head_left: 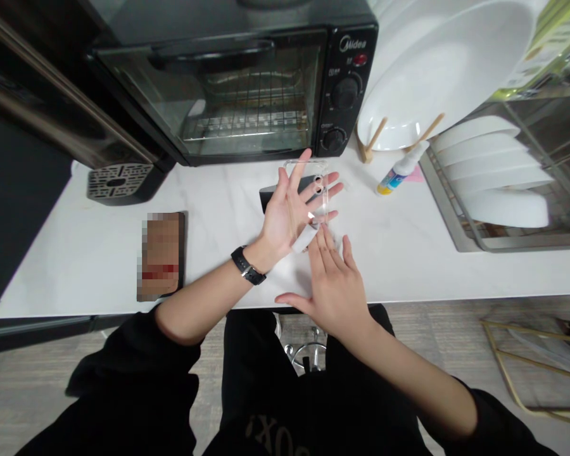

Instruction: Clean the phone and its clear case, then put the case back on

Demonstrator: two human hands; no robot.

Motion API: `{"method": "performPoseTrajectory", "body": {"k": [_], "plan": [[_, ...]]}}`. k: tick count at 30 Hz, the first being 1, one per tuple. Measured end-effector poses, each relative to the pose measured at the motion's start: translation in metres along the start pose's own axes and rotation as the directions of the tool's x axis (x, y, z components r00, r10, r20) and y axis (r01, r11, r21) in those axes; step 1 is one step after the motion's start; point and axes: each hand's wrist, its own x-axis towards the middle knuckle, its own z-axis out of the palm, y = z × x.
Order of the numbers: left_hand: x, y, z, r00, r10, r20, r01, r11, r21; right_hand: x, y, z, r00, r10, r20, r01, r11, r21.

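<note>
Along the white counter's [408, 263] back edge stands a toaster oven [247, 95]; nearer its front edge, your left hand [281, 218] spreads against a clear case [314, 196], your right hand's [335, 282] thumb splayed from straight fingers.

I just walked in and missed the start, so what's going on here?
A person's left hand is open, palm up, with a clear case across its fingers. The right hand reaches its fingers to the case's near end, by a small white piece; the exact contact is unclear. A dark flat object is partly hidden by the left hand, and a spray bottle is on the right.
</note>
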Motion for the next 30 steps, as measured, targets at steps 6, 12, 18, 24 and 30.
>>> {"method": "performPoseTrajectory", "body": {"k": [6, 12, 18, 24, 30], "plan": [[-0.004, -0.004, 0.003, 0.998, -0.065, 0.005, 0.065, 0.998, -0.014, 0.023, 0.002, 0.003, 0.997, 0.056, -0.057, -0.055, 0.998, 0.009], [-0.002, -0.014, 0.007, 0.994, -0.107, -0.01, 0.105, 0.985, -0.134, 0.058, 0.016, -0.006, 0.995, 0.07, -0.076, -0.067, 0.997, 0.046], [0.003, -0.025, 0.013, 1.0, -0.015, -0.011, 0.011, 0.962, -0.274, 0.077, 0.016, -0.002, 0.994, 0.068, -0.084, -0.066, 0.998, 0.022], [-0.006, -0.021, 0.011, 0.998, -0.061, 0.022, 0.065, 0.952, -0.298, 0.072, 0.015, -0.003, 0.996, -0.073, -0.049, 0.075, 0.996, 0.047], [-0.009, -0.007, 0.001, 0.994, -0.074, 0.079, 0.087, 0.98, -0.181, 0.047, 0.011, -0.004, 0.983, -0.171, -0.062, 0.173, 0.984, 0.034]]}}
